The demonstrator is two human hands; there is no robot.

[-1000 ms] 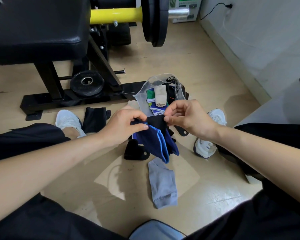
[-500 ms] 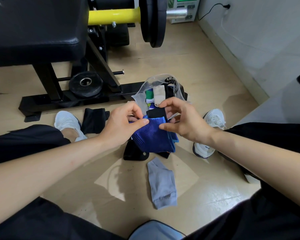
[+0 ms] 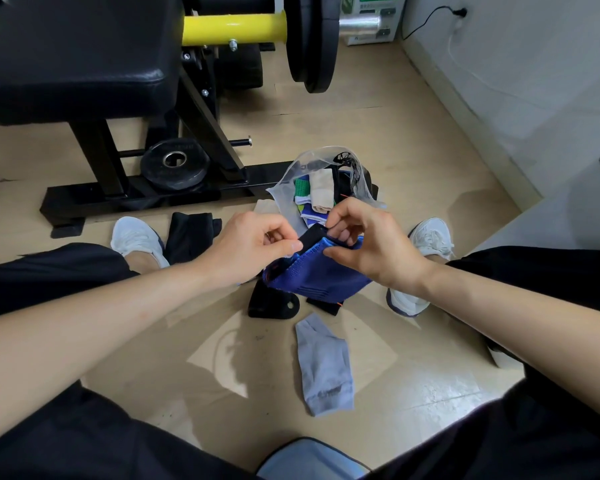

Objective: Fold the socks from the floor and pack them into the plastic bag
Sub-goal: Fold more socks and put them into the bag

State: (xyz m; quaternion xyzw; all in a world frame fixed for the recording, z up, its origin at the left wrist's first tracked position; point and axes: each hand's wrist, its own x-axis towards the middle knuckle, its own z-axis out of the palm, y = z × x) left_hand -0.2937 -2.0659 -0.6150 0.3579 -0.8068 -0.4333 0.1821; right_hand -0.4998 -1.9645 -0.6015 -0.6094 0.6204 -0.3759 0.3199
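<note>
Where the two forearms meet above the floor (image 3: 378,109), a blue sock (image 3: 321,277) is held up between the hands, just nearer than the plastic bag (image 3: 284,192). Its upper edge, with a black band along it, is pinched by the thumb and forefinger of the left hand (image 3: 253,244), the other fingers being curled in. The same edge is pinched from the right by the thumb and bent fingers of the right hand (image 3: 373,245). The bag is stood open on the floor at the far side of the hands, its clear rim raised, and folded socks (image 3: 321,188) in beige, green and blue-white are seen packed inside.

Open floor is left to the far right of the bag as far as the wall (image 3: 534,81), and more in the near middle, where a grey sock (image 3: 324,368) is laid flat by itself. To the left, room is bounded by the black base of a gym machine (image 3: 146,199), with a small weight plate (image 3: 174,164) seen at it. A black sock (image 3: 189,233) is laid just beside the left white shoe (image 3: 136,237).

The right white shoe (image 3: 430,233) is partly covered by the right wrist. Under the blue sock, dark pieces (image 3: 272,303) are partly hidden, and it cannot be told what they are. The bag's near wall is hidden behind the hands, and the machine's pad (image 3: 73,57) and large plate (image 3: 312,43) are cut off at the top edge.
</note>
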